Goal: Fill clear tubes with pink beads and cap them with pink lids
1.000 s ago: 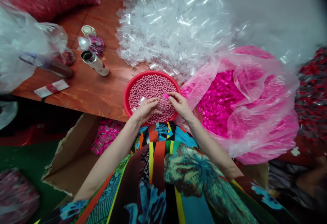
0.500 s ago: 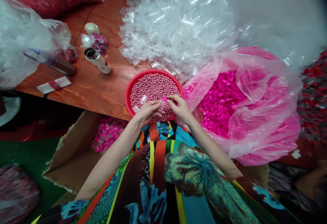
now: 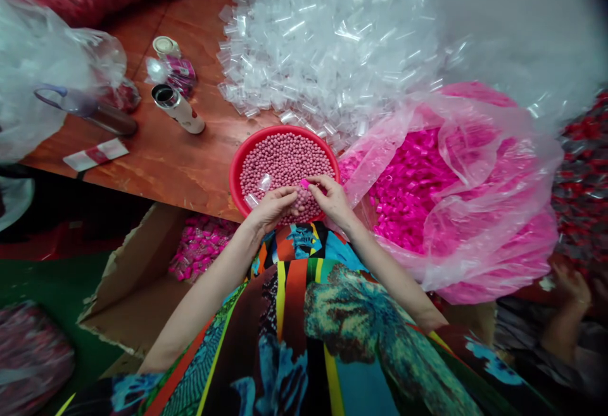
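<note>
My left hand (image 3: 273, 210) is closed around a small clear container (image 3: 301, 201) with pink beads showing through it, over the near side of a red bowl (image 3: 234, 178). Between the thumb and finger of my right hand (image 3: 332, 199) is a bright pink cap (image 3: 304, 183), at the container's upper end. Whether the cap sits on the container or just above it, I cannot tell. Pink beads (image 3: 287, 159) fill the bowl, and two clear empty containers (image 3: 265, 182) lie on them at the left.
An open pink plastic bag (image 3: 494, 226) of pink caps (image 3: 413, 182) stands to the right. Behind the bowl lies a heap of clear containers (image 3: 332, 55). A cardboard box (image 3: 137, 283) holds capped pieces (image 3: 202, 245). A tumbler (image 3: 178, 109) stands left; another person's hand (image 3: 572, 286) shows right.
My hands stay over the bowl; the pink cap is turned a little differently at the container. The other person's hand has come into clearer view at the right. The whole view has shifted slightly.
</note>
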### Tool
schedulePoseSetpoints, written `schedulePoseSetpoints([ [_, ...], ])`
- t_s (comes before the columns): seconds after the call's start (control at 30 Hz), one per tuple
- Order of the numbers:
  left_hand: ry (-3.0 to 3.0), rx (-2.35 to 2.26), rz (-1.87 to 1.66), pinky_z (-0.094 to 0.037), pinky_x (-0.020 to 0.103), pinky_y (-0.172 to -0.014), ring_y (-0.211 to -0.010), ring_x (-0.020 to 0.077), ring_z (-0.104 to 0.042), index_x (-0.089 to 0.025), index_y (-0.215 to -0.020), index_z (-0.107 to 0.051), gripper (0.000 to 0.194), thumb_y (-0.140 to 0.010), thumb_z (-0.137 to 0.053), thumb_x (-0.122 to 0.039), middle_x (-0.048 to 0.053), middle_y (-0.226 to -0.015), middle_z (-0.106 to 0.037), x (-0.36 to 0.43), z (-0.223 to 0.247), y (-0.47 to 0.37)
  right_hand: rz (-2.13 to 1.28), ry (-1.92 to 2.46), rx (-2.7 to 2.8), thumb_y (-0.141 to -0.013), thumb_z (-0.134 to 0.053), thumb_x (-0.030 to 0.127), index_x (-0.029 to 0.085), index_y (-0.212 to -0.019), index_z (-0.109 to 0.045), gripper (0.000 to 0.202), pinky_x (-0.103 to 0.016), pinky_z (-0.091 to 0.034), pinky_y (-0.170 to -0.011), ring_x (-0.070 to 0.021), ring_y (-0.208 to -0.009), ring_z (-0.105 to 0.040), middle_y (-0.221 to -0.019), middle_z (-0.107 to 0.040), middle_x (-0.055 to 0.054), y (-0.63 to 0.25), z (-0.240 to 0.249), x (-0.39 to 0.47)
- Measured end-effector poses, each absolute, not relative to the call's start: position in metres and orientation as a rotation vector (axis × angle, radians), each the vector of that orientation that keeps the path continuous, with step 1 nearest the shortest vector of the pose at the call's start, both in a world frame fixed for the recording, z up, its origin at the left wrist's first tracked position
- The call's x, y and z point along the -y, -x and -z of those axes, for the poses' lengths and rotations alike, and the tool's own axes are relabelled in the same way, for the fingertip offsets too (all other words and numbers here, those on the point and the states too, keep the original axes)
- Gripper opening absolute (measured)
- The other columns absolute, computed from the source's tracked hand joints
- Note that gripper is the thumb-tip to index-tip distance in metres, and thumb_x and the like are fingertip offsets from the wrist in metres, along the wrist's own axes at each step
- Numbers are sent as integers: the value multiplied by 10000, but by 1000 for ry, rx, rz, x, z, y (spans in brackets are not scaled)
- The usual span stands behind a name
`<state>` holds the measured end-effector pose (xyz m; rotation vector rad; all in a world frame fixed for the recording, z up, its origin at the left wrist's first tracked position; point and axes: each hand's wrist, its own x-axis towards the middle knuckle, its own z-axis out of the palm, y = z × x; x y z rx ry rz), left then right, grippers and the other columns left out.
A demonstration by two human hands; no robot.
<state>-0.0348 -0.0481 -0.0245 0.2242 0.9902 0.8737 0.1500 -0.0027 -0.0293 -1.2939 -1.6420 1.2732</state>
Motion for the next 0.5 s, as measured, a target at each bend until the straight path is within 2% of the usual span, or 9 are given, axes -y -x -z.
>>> schedulePoseSetpoints([
  [0.1,-183,-988,-921,-600,250,-677,-714,139,-695,-107,-1035,-709,210,-848,-805,-110,49,-848,-737,47,21,30,-1281,1312,1618,-933,-671,346,224,-1032,-794,199,-360,-547,-968,-209,-1035,-720,-1085,-798,-59,-148,26,4],
  [0.2,-157,-1003,-950,-586,222,-637,-705,135,-701,-111,-1020,-704,181,-858,-782,-92,40,-819,-726,47,19,25,-1284,1307,1630,-926,-678,338,246,-1002,-798,170,-366,-551,-978,-212,-1044,-724,-1076,-803,-41,-147,24,5],
  [0.3,-148,-1036,-959,-556,195,-581,-681,131,-708,-121,-1017,-704,178,-862,-790,-122,33,-824,-719,48,20,20,-1245,1304,1660,-932,-665,337,242,-980,-797,169,-367,-556,-946,-216,-1006,-727,-1040,-803,-45,-148,23,6],
  [0.5,-183,-1093,-1057,-526,189,-577,-648,105,-676,-126,-1039,-717,286,-818,-868,-227,21,-839,-709,53,25,11,-1188,1264,1772,-966,-623,321,235,-961,-781,180,-354,-558,-886,-215,-953,-722,-987,-790,-54,-149,19,7],
])
